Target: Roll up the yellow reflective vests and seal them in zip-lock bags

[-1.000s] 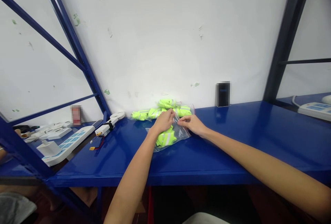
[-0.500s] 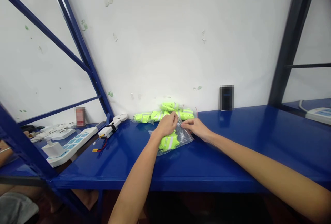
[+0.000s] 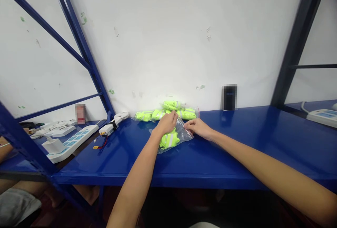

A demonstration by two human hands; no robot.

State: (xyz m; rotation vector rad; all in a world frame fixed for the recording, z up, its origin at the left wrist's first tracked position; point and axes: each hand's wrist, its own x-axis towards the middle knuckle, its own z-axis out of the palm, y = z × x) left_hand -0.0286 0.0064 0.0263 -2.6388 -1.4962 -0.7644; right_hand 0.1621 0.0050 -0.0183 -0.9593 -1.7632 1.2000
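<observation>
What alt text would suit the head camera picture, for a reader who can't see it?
A person's left hand and right hand pinch the top of a clear plastic bag holding folded neon-yellow cloth, on a blue shelf. More such bags lie piled by the white wall behind; a power strip and small fan lie to the left.

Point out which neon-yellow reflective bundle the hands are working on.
The folded neon-yellow bundle inside the clear plastic bag, left hand and right hand pinching its top edge. The other bundles lie heaped against the white wall.
</observation>
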